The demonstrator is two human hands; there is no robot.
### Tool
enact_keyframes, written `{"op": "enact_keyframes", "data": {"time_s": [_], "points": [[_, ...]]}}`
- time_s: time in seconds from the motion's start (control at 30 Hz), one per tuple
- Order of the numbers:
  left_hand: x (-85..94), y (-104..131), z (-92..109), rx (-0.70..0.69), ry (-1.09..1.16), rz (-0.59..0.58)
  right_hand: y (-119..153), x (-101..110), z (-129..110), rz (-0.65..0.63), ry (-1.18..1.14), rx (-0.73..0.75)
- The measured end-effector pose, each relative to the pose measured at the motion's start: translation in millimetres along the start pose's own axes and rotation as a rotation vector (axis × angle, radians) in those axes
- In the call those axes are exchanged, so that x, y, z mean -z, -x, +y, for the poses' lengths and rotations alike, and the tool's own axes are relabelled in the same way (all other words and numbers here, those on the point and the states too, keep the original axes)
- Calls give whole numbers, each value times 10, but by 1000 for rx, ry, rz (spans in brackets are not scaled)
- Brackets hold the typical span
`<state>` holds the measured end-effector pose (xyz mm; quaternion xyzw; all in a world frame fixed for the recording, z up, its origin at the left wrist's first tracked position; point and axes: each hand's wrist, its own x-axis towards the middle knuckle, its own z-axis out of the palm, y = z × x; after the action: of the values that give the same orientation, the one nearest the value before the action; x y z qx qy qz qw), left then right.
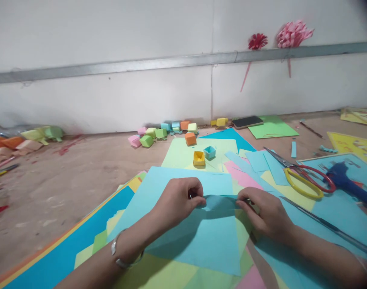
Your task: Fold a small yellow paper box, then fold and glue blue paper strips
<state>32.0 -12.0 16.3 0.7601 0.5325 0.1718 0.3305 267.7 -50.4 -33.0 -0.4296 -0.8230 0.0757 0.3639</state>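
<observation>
Between my two hands stretches a narrow light-blue paper strip [221, 197], held just above a light-blue sheet [207, 241]. My left hand [182, 200] pinches its left end between thumb and fingers. At the other end, my right hand [261, 210] grips the strip with thumb and forefinger. Beyond the hands stand a small yellow paper box [198, 158] and a small blue paper box [209, 152], both open at the top. An orange paper cube [190, 139] lies behind them.
Scissors [306, 178] with red and yellow handles lie right, near a metal ruler-like strip [328, 224] and a dark-blue tool [352, 184]. Several paper cubes [161, 133] sit by the wall, with a phone [247, 122] on the right. More folded paper pieces [29, 146] lie far left.
</observation>
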Motion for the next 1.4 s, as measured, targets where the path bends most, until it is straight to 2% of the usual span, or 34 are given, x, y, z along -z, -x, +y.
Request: {"op": "enact_keyframes", "data": {"time_s": [0.33,0.43,0.53,0.63,0.83,1.1,1.3,1.4], "points": [[-33,11,-13,-5,-50,-62,47,-23,48,30,-3,-49],[-53,7,-45,-25,-125,-99,28,-20,34,-44,-71,-80],[-73,-9,-81,-31,-193,-173,-11,-10,-18,-167,-126,-210],[-89,-27,-104,22,-150,-256,-29,-11,-72,-249,-170,-297],[-83,-56,-143,124,-6,-303,-11,-32,-94,-203,-202,-259],[-99,-50,-154,149,169,-361,22,-49,-94,-134,-114,-226],[-117,-50,-136,160,114,-335,31,-67,-100,-138,-112,-212],[-138,-54,-161,129,0,-309,61,-113,-57,-179,-13,-146]]}}
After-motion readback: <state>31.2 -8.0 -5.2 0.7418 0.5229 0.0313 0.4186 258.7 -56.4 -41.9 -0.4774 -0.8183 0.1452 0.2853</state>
